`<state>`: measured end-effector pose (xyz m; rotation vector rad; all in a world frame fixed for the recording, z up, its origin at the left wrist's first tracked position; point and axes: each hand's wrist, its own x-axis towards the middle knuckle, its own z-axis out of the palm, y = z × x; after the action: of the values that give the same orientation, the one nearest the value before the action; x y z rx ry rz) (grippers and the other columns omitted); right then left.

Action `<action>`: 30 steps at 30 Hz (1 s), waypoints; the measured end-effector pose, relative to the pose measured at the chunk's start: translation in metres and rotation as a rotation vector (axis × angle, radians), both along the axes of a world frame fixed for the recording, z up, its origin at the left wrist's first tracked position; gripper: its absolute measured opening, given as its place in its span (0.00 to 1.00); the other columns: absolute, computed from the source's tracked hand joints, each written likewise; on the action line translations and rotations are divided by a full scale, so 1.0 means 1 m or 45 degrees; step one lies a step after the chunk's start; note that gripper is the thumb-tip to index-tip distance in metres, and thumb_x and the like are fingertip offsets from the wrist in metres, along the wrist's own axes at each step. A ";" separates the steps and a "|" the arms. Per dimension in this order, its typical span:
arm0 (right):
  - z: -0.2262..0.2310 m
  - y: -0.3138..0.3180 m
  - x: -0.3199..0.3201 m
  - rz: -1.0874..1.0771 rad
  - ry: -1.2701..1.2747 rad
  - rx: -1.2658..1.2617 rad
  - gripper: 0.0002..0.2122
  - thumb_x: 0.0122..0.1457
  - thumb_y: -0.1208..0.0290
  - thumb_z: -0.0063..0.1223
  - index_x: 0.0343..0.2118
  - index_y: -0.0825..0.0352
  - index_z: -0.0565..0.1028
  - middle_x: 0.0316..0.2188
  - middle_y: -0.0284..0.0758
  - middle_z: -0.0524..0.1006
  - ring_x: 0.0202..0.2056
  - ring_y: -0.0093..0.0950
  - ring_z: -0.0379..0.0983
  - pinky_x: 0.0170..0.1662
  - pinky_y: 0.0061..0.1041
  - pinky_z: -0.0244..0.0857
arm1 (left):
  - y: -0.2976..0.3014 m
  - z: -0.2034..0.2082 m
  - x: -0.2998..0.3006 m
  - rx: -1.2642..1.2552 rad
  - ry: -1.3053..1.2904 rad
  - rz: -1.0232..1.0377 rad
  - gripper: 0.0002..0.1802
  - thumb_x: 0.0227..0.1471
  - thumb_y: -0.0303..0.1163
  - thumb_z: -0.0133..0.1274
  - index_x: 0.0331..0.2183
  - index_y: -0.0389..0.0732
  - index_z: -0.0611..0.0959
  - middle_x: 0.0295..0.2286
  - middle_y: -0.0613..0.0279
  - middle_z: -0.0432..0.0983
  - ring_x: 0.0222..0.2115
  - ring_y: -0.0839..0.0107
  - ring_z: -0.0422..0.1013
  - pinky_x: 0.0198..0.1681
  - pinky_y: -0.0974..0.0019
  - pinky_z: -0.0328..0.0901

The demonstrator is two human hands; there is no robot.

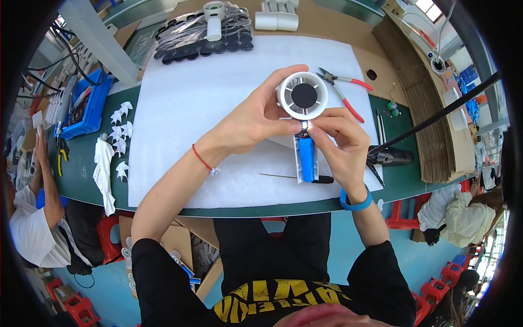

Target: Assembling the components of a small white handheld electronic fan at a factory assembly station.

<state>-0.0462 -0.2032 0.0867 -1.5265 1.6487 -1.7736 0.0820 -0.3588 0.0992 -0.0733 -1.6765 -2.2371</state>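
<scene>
A white handheld fan point(281, 96) with a round black centre is held up in front of me, its handle pointing towards me. The handle is open and a blue cylindrical battery point(307, 158) lies in it. My left hand point(255, 121) wraps the fan's head from the left, thumb at the neck. The fingers of my right hand point(344, 139) are pinched at the neck too, around a small shiny part point(304, 126) just above the battery, largely covered by fingertips. Under the handle lies a screwdriver point(325, 179), partly hidden.
Red-handled cutters point(348, 92) lie beyond my right hand. Bagged black round parts point(204, 41) and white housings point(277, 20) stand at the back. Left are white star-shaped pieces point(121, 132), a white cloth point(103, 169) and a blue bin point(84, 106). Cardboard sheets point(422, 103) and a dark electric screwdriver point(393, 156) are right.
</scene>
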 end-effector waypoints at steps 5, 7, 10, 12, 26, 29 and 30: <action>0.003 -0.004 -0.002 0.110 -0.087 -0.008 0.09 0.55 0.81 0.57 0.39 0.70 0.78 0.39 0.37 0.74 0.41 0.26 0.74 0.45 0.24 0.70 | -0.006 -0.004 -0.003 0.075 -0.004 -0.019 0.48 0.42 0.20 0.61 0.62 0.42 0.56 0.53 0.61 0.65 0.56 0.69 0.62 0.59 0.64 0.59; 0.004 0.001 -0.004 0.170 -0.284 0.074 0.11 0.60 0.73 0.53 0.45 0.69 0.72 0.42 0.35 0.73 0.43 0.25 0.72 0.46 0.24 0.68 | -0.008 0.000 -0.003 0.068 -0.008 -0.019 0.48 0.42 0.19 0.61 0.62 0.42 0.57 0.53 0.62 0.65 0.56 0.70 0.61 0.59 0.64 0.59; 0.011 0.003 -0.003 0.124 -0.648 0.337 0.17 0.63 0.62 0.49 0.50 0.66 0.66 0.46 0.34 0.70 0.45 0.23 0.70 0.46 0.25 0.66 | -0.005 0.003 -0.002 0.018 0.003 0.000 0.48 0.42 0.18 0.61 0.62 0.42 0.57 0.53 0.63 0.64 0.56 0.71 0.61 0.60 0.64 0.58; 0.019 0.006 0.007 0.112 -0.593 0.500 0.21 0.66 0.54 0.42 0.54 0.63 0.60 0.43 0.35 0.71 0.41 0.25 0.73 0.41 0.25 0.70 | 0.000 0.005 -0.002 -0.007 0.044 -0.002 0.45 0.43 0.16 0.60 0.60 0.43 0.58 0.52 0.62 0.63 0.55 0.72 0.60 0.59 0.64 0.59; 0.102 0.108 0.047 0.557 -0.231 -0.574 0.13 0.57 0.57 0.52 0.28 0.63 0.71 0.16 0.29 0.70 0.17 0.23 0.66 0.19 0.21 0.58 | -0.022 0.005 -0.008 -0.234 0.138 0.242 0.31 0.59 0.38 0.50 0.59 0.40 0.59 0.49 0.51 0.68 0.43 0.67 0.73 0.37 0.69 0.67; 0.110 0.148 0.007 1.039 -1.123 0.228 0.17 0.61 0.57 0.46 0.37 0.70 0.68 0.12 0.30 0.67 0.12 0.27 0.62 0.16 0.24 0.52 | -0.027 0.005 -0.004 -0.203 0.144 0.358 0.28 0.59 0.40 0.49 0.56 0.37 0.63 0.46 0.53 0.71 0.41 0.68 0.74 0.35 0.70 0.66; 0.071 0.106 0.032 0.390 -0.664 -0.301 0.19 0.63 0.55 0.41 0.42 0.70 0.65 0.13 0.32 0.68 0.12 0.26 0.63 0.14 0.22 0.51 | -0.028 0.002 -0.004 -0.224 0.078 0.418 0.26 0.60 0.42 0.47 0.55 0.38 0.65 0.45 0.54 0.71 0.40 0.68 0.74 0.35 0.70 0.66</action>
<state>-0.0140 -0.0972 0.1578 -1.1768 0.9365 -2.0142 0.0785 -0.3864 0.1015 0.0845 -1.7091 -1.8300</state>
